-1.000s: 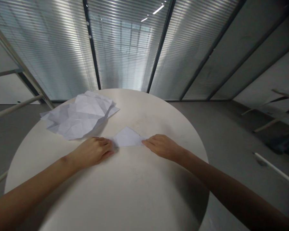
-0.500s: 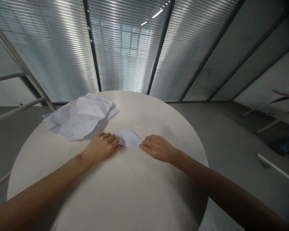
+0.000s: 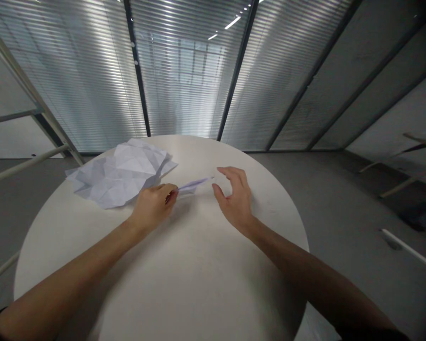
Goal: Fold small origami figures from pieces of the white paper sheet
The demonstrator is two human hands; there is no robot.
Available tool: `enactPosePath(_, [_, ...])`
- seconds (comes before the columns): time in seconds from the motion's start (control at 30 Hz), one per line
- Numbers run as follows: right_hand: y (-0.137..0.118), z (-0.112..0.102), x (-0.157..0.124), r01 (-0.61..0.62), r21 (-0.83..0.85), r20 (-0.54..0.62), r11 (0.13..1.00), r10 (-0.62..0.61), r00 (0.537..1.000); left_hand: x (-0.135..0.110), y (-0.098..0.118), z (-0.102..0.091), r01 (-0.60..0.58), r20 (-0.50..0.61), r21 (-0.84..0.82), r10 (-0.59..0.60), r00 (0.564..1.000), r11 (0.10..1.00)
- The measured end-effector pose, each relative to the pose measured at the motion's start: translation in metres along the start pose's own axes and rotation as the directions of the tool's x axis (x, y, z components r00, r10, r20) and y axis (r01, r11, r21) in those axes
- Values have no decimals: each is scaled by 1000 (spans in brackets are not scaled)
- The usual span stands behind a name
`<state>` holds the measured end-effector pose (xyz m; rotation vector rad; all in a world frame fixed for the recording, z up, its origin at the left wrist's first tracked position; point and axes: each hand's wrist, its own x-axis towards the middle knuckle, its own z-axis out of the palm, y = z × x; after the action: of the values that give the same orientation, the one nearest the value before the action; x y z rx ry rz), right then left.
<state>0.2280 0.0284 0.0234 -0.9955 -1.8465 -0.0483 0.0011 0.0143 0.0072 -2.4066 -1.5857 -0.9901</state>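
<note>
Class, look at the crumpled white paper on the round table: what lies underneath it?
Only the round white table shows around the crumpled paper, with a shadow at its near edge. Whatever lies beneath is covered, so it cannot be told.

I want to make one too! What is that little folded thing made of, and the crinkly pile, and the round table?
The little folded thing looks like thin white paper: flat, sharp-edged, pinched by the left hand. The crinkly pile also looks like paper, matte, with many creases. The round table seems a smooth, off-white laminate or painted top, faintly shiny.
</note>
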Motion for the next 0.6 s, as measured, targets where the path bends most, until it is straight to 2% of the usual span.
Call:
enactPosePath(0.03, [-6,3,0,-44,13,-42,999,45,998,3,3,-3,98,-23,-78,-100,995,992])
enactPosePath(0.1, [-17,9,-3,-94,69,-53,993,98,994,7,8,-6,260,-38,-236,-276,960,936])
enactPosePath(0.17, [-27,17,-7,-139,154,4,978,140,990,8,12,-4,351,-11,-407,-389,921,843])
enactPosePath(0.23, [-34,25,-11,-209,244,115,947,186,976,6,16,0,379,40,-567,-436,899,731])
enactPosePath(0.33, [-39,35,-15,-346,358,290,867,249,924,2,21,5,355,107,-741,-422,900,570])
enactPosePath(0.43, [-37,40,-15,-447,467,380,762,283,880,-1,24,5,334,188,-837,-345,919,434])
enactPosePath(0.5, [-36,41,-14,-489,528,416,695,290,862,-2,23,5,313,210,-857,-278,938,410])
enactPosePath(0.6, [-33,40,-13,-517,603,462,607,263,847,-2,17,8,252,177,-848,-200,964,466])
